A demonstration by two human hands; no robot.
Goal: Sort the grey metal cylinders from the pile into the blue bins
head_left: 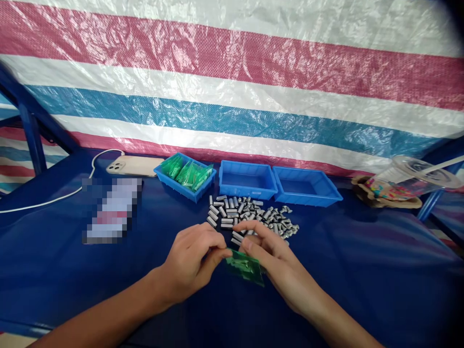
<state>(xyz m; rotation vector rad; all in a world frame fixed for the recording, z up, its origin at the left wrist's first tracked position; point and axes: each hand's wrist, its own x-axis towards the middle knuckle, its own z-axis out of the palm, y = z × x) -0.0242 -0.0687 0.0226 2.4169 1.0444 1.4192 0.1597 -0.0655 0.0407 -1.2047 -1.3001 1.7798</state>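
Note:
My left hand (197, 253) pinches the upper left corner of a small green plastic bag (246, 267) between thumb and forefinger. The bag hangs tilted above the table, with its contents too unclear to name. Beside the bag's right end is my right hand (271, 249), thumb and forefinger apart; its other fingers are partly hidden. Just beyond both hands lies a loose pile of short metal cylinders (232, 211) and screw-like metal pieces (282, 224), some of them partly covered by my right fingers.
A divided blue bin (195, 197) holds several green bags (190, 175). Beside it stand two more blue bins (248, 191) (308, 197). On the left are a phone (139, 166), a white cable (93, 166) and a blurred flat object (114, 210). A plastic cup (409, 181) lies at right.

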